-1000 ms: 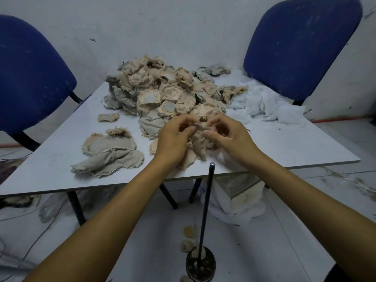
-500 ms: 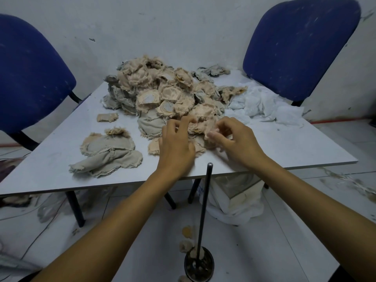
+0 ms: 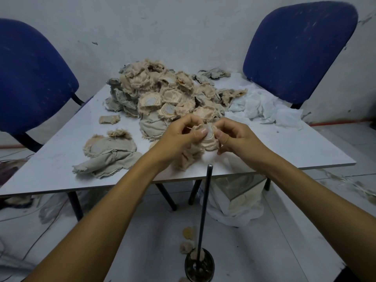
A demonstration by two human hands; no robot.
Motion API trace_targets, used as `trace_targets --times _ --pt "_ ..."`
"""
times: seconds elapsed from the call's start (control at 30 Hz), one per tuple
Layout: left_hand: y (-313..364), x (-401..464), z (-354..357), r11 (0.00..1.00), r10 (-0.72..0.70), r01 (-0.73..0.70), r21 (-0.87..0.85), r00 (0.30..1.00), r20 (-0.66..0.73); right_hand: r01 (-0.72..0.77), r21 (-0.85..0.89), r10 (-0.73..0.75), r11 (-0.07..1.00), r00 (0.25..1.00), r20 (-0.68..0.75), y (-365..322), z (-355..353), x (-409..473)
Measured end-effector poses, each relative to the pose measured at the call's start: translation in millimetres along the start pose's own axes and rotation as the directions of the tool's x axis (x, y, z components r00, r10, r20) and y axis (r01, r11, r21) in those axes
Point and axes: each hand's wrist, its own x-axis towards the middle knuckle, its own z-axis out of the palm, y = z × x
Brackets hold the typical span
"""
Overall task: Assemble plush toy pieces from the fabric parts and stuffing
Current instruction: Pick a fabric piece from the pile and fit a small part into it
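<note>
Just above the near middle of the white table [image 3: 295,151], both hands hold one small beige fabric piece [image 3: 209,140] with frayed edges. My left hand [image 3: 181,137] pinches its left side with thumb and curled fingers. My right hand [image 3: 234,137] pinches its right side. More beige pieces [image 3: 185,161] lie on the table under my left hand. A big pile of beige and grey fabric parts [image 3: 162,92] fills the back of the table. White stuffing [image 3: 262,106] lies at the back right.
A few flat grey and beige pieces [image 3: 107,153] lie at the near left, a small scrap [image 3: 109,119] behind them. Two blue chairs [image 3: 299,49] flank the table. An upright metal rod on a round base [image 3: 203,216] stands on the floor by the table's front edge.
Both hands dipped to the pieces on the table half a second ago, then lifted a beige piece and now hold it between them above the table.
</note>
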Motion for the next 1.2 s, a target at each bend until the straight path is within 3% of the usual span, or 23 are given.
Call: trace_targets --times 0.1,0.2,0.27,0.4,0.6,0.7,0.8,0.9,1.07,1.2 --pt "7.5 -6.3 -10.0 0.999 -0.026 0.018 0.046 0.984 0.178 0.162 -0.352 -0.181 0.922 0.983 -0.021 -5.7 -2.3 -6.7" --pt "15.8 -17.1 -12.3 0.915 0.106 -0.177 0.363 0.972 0.208 0.364 -0.576 -0.405 0.732 0.912 0.061 -10.2 1.0 -20.4" --pt "19.9 -25.7 -9.1 0.811 0.274 -0.326 0.485 0.945 0.177 0.423 -0.61 -0.454 0.67 0.884 0.114 -11.5 3.6 -31.4" --pt "25.5 -45.5 0.1 0.561 0.56 -0.526 0.64 0.81 0.175 0.498 -0.677 -0.578 0.542 0.806 0.13 -17.2 10.7 -46.7" --pt "25.4 -67.5 1.2 0.38 0.678 -0.592 0.711 0.701 0.221 0.587 -0.693 -0.684 0.418 0.706 0.185 -23.5 24.7 -58.8" --pt "21.5 -74.7 6.6 0.327 0.68 -0.593 0.735 0.688 0.252 0.588 -0.707 -0.689 0.393 0.698 0.198 -21.2 26.7 -63.9" --pt "17.2 -76.5 8.5 0.34 0.661 -0.579 0.741 0.708 0.25 0.574 -0.713 -0.671 0.403 0.715 0.197 -16.7 29.9 -67.0" --pt "11.9 -78.2 10.3 0.407 0.626 -0.559 0.723 0.747 0.225 0.544 -0.68 -0.629 0.492 0.762 0.154 -11.0 33.9 -69.8" --pt "-0.3 -83.6 17.3 0.635 0.545 -0.508 0.582 0.829 0.129 0.446 -0.532 -0.496 0.719 0.866 0.055 -4.1 40.0 -77.8" --pt "-6.1 -86.1 20.1 0.843 0.361 -0.337 0.419 0.932 0.024 0.292 -0.322 -0.317 0.9 0.948 -0.025 -0.2 49.9 -85.1"
